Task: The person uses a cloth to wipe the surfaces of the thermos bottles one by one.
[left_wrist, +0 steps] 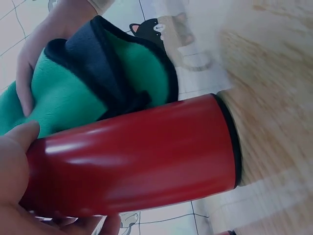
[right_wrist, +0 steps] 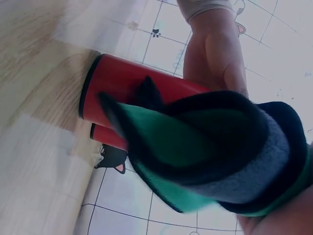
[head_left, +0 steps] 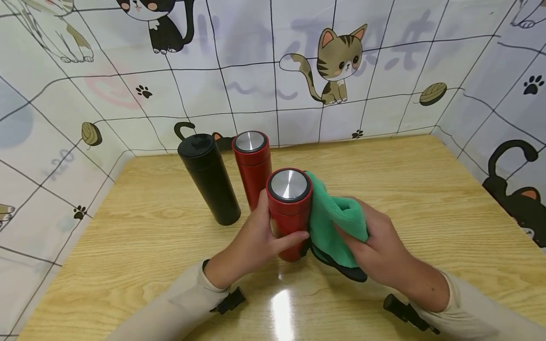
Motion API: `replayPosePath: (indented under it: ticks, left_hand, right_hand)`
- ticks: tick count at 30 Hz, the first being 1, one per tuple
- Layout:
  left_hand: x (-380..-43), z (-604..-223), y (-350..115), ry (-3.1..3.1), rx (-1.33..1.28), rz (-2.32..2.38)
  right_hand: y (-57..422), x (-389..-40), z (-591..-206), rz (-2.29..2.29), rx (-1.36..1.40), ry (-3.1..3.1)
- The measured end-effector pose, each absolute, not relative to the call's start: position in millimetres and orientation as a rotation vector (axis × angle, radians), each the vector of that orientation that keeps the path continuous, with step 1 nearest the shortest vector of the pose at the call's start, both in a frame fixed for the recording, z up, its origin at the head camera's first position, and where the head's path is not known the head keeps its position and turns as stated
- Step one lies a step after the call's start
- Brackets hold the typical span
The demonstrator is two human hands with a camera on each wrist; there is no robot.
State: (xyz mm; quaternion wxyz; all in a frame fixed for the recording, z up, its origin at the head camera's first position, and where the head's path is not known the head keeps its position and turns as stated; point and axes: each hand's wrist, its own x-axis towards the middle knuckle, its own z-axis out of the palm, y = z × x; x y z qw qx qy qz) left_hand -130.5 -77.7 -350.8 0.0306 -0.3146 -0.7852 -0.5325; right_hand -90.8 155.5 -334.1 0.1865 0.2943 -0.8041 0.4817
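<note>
My left hand [head_left: 256, 237] grips a red thermos flask [head_left: 291, 220] with a silver-topped lid, thumb across its front and the other fingers behind it. In the left wrist view the flask [left_wrist: 142, 156] shows its black base rim close over the table. My right hand [head_left: 379, 241] holds a folded green cloth [head_left: 334, 227] with dark edging against the flask's right side. The right wrist view shows the cloth [right_wrist: 195, 147] bunched, its grey-blue underside turned out, overlapping the red flask [right_wrist: 127, 88].
A second red flask [head_left: 251, 163] stands just behind the held one. To its left is a black flask [head_left: 209, 180]. The wooden table [head_left: 141, 246] meets a cat-patterned wall covering [head_left: 247, 90] at the back and sides.
</note>
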Motion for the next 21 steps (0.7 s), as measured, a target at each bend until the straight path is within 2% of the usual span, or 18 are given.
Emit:
replayPosePath:
  ticks: [5,12,21]
  left_hand:
    - [-130.4,-351.4,-78.6,-2.439,-0.981,-1.565]
    - [-130.5,-351.3,-80.8,-2.459,-1.033,-1.544]
    - [-130.0,-353.2,-77.0,-2.399,-1.025,-1.579]
  right_hand:
    - [157.3,-92.1,-333.7,1.318,0.817,-2.429]
    - [157.6,-91.0,-333.4,1.346,0.749,-2.302]
    - [157.5,-91.6,-336.7,1.375,0.82,-2.291]
